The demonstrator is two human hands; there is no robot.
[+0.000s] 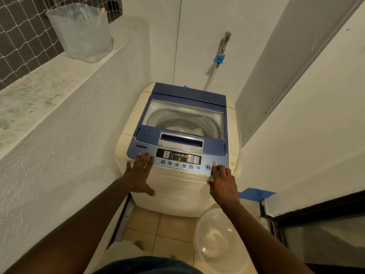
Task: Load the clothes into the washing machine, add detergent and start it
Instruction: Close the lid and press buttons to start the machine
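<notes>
A cream top-loading washing machine with a blue closed lid stands in a narrow alcove. Pale cloth shows in the drum through the lid's window. The control panel is lit, with a green character on its display. My left hand rests flat, fingers spread, on the panel's left front edge. My right hand is at the panel's right end, fingers curled, a fingertip at the round button beside the play/pause button. Neither hand holds anything.
A clear plastic basin sits on the tiled floor at the machine's right front. A translucent container stands on the left ledge. A tap with a blue hose fitting is on the back wall. Walls close in on both sides; a dark door frame is at right.
</notes>
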